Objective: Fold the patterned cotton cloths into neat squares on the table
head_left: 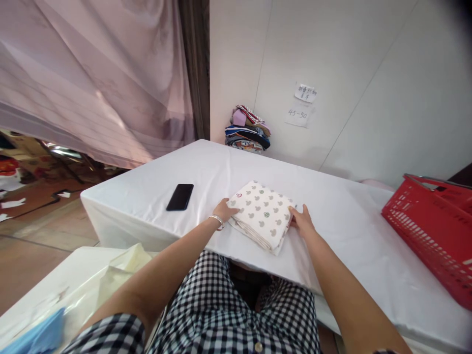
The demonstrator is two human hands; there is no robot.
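Both bare arms extended forward over checked clothing, reaching onto white-draped table [155, 182], cloth smooth with faint creases. Red plastic basket [427, 231], lattice-walled, at right edge. Folded patterned fabric [262, 214], cream with small grey motifs, flat rectangular stack, near table's front edge. Left hand [224, 210], bracelet at wrist, fingers spread flat against fabric's left side. Right hand [303, 220] pressed to its right edge, fingers loose, not clamped. Stacked colourful garments [247, 129] against wall. Black phone [180, 196], glossy, lying flat, left of fabric.

Black-and-white checked shirt [236, 309], silver bracelet [217, 220] on left wrist.
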